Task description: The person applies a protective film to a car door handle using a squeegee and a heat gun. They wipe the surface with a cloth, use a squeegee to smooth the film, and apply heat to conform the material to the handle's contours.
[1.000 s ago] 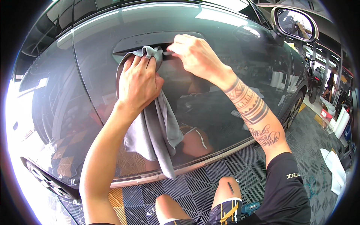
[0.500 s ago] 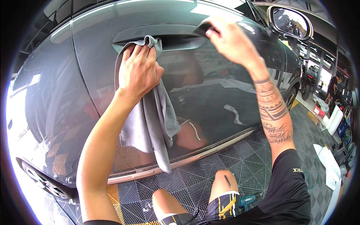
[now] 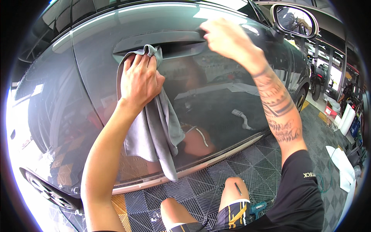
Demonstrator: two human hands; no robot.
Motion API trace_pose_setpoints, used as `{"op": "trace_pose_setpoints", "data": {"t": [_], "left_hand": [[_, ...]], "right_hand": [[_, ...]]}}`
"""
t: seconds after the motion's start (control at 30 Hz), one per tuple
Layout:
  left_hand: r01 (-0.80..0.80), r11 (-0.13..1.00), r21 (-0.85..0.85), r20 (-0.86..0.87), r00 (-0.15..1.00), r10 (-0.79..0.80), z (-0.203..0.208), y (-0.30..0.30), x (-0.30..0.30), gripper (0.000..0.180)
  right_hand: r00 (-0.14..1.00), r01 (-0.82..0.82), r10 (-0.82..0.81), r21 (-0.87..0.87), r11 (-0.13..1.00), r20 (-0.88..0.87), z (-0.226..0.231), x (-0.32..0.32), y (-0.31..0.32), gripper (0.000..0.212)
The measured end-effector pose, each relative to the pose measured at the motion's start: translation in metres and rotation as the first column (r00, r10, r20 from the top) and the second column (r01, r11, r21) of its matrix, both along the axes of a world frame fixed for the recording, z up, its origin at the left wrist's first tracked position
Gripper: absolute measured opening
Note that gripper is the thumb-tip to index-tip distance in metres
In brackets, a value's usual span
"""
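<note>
Your left hand point(image 3: 140, 83) grips cloth point(image 3: 158, 133), likely light, soft; hold bunched top. Right hand point(image 3: 228, 41) blurred: can't tell grip.

The door point(image 3: 224, 104) stands before me, its handle point(image 3: 162, 38) high on it. My left grip point(image 3: 140, 81) is just below the handle's left half, on the cloth point(image 3: 152, 133), which hangs down the door. My right grip point(image 3: 228, 41) is by the handle's right end; whether they touch, I cannot tell. The mirror point(image 3: 295, 21) sits farther right. The drill point(image 3: 257, 208) lies on the floor point(image 3: 193, 179), right of my knees point(image 3: 233, 188).
</note>
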State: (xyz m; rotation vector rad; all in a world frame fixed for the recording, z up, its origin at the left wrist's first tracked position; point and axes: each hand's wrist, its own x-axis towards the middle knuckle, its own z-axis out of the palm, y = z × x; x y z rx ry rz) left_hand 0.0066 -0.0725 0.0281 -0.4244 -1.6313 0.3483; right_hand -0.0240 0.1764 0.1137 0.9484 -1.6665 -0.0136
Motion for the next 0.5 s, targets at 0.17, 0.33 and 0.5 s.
{"op": "trace_pose_setpoints", "data": {"t": [0.17, 0.33, 0.5], "left_hand": [[-0.051, 0.998, 0.027, 0.058, 0.997, 0.049, -0.002, 0.003, -0.001, 0.034], [-0.054, 0.998, 0.016, 0.030, 0.998, 0.054, -0.003, 0.000, -0.003, 0.033], [-0.089, 0.996, 0.027, 0.080, 0.993, 0.086, -0.003, -0.006, 0.003, 0.033]], "right_hand": [[0.902, -0.163, 0.108, 0.097, 0.982, 0.418, -0.007, 0.020, 0.008, 0.025], [0.855, -0.166, -0.002, 0.278, 0.946, 0.519, -0.032, 0.002, -0.027, 0.025], [0.805, -0.046, -0.180, 0.362, 0.931, 0.565, -0.022, 0.010, -0.056, 0.025]]}}
